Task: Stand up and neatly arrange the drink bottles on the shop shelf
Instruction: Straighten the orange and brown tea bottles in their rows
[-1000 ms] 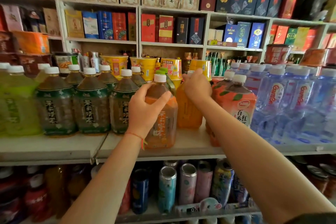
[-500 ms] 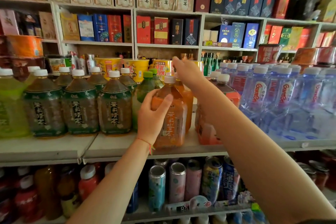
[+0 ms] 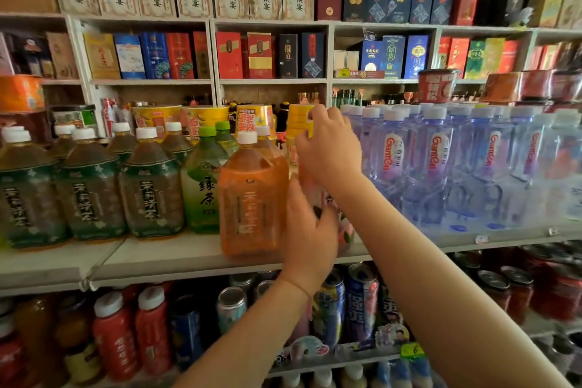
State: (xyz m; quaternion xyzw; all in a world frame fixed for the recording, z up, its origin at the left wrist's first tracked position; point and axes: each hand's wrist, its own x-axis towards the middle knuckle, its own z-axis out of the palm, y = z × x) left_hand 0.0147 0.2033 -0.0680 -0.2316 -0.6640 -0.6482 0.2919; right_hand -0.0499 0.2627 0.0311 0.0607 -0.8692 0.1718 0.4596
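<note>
Hands work one pink-labelled plastic drink bottle [image 3: 318, 198], mostly hidden between the orange tea bottle [image 3: 252, 198] and clear water bottles [image 3: 437, 167]: right hand [image 3: 330, 148] apparently curled around its top, left hand [image 3: 310, 230] cupping its side. A careless push could topple the neighbours.

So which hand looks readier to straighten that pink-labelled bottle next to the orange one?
Probably the left hand: it already rests against the pink-labelled bottle low on its body. The right hand is higher, near its top.
</note>
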